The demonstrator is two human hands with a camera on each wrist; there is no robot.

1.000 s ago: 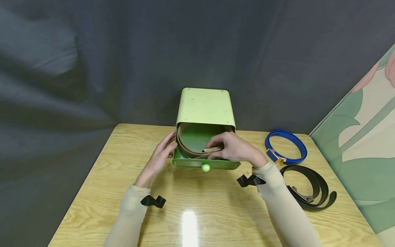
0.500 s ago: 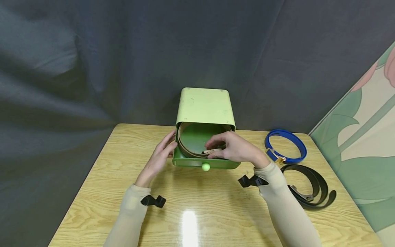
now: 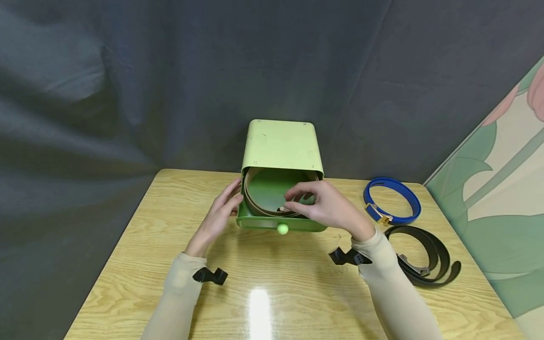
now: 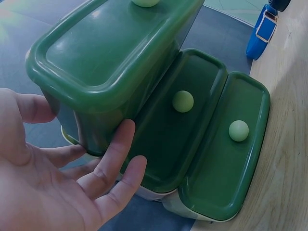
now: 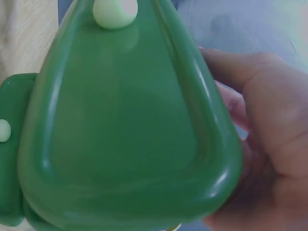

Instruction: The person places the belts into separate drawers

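Note:
A pulled-out green drawer (image 3: 259, 223) with a pale green knob (image 3: 282, 229) holds a coiled brown belt (image 3: 251, 204). It is the top drawer of a pale green cabinet (image 3: 282, 144). At the drawer's left side, my left hand (image 3: 216, 217) touches the wall with loosely extended fingers; the left wrist view shows these fingers (image 4: 113, 156) against its side and underside. My right hand (image 3: 331, 205) is over the drawer's right part, thumb and forefinger apart, beside the belt's end. The hand hides part of the belt. In the right wrist view the drawer front (image 5: 125, 120) covers the fingertips.
A coiled blue belt (image 3: 410, 198) with a gold buckle lies at the table's right. Nearer me lies a coiled black belt (image 3: 442, 257). Two lower drawers (image 4: 168, 139) are closed beneath the top one. A dark curtain (image 3: 204, 85) hangs behind the wooden table (image 3: 148, 245).
My right thumb and forefinger have come off the belt's end and the hand has shifted slightly right. The belt lies lower in the drawer. My left hand stays at the drawer's side.

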